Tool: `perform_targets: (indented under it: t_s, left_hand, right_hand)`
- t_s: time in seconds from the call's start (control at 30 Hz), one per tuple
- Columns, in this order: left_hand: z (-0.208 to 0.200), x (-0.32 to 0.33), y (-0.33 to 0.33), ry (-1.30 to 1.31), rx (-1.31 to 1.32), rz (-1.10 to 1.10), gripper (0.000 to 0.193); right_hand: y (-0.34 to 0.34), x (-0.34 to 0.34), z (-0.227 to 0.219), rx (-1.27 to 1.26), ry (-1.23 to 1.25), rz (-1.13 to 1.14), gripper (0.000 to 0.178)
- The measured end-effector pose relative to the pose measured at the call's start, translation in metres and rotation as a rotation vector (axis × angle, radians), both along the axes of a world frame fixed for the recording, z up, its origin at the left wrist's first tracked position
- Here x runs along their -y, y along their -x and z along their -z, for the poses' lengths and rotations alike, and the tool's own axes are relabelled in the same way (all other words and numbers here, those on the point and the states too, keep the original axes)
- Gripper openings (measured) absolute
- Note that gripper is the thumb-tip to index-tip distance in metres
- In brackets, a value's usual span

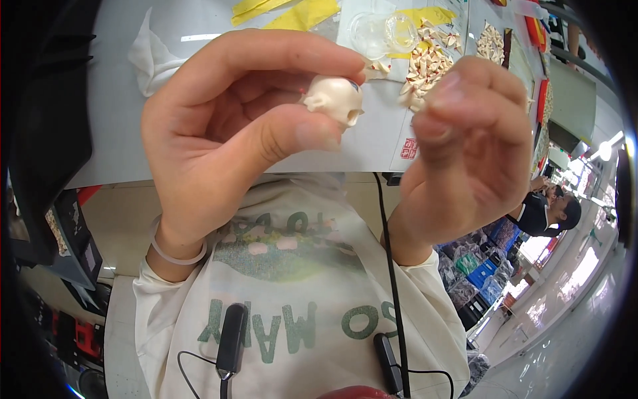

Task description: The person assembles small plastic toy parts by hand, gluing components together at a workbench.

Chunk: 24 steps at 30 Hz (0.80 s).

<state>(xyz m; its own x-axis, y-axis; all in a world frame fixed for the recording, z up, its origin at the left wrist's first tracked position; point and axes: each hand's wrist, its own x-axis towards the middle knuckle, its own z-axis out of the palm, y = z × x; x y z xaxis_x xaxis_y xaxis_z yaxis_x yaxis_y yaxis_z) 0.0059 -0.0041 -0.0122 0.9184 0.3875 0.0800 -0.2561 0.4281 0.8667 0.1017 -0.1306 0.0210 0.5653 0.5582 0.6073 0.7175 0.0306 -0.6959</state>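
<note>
My left hand (pixel 199 120) grips a small, cream-coloured hollow plastic piece (pixel 335 100), shaped like a toy figure's head, between thumb and fingers. A round opening in it faces right and down, and small bumps stick out on its left. Apart from it on the right, my right hand (pixel 475 133) is raised with thumb and index finger pinched together. Motion blurs those fingertips, and whatever they may hold cannot be made out. Behind them a pile of small, pointed cream pieces with reddish marks (pixel 428 63) lies on the white table (pixel 372 154).
A clear plastic cup (pixel 370 36) stands at the back beside yellow sheets (pixel 302 14). White cloth (pixel 151 60) lies at the far left. More cream pieces (pixel 490 43) are heaped at the back right. A black cable (pixel 391 266) hangs down in front of my shirt.
</note>
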Motion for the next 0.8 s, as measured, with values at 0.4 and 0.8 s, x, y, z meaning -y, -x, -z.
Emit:
perform_targets:
  t_s: [0.4, 0.8]
  left_hand:
    - [0.005, -0.004, 0.002, -0.017, -0.018, -0.059, 0.037]
    - [0.002, -0.003, 0.000, 0.006, -0.040, -0.051, 0.032]
  right_hand:
    - [0.017, -0.010, 0.017, 0.084, 0.050, 0.038, 0.017]
    - [0.020, -0.016, 0.021, 0.050, -0.042, 0.078, 0.024]
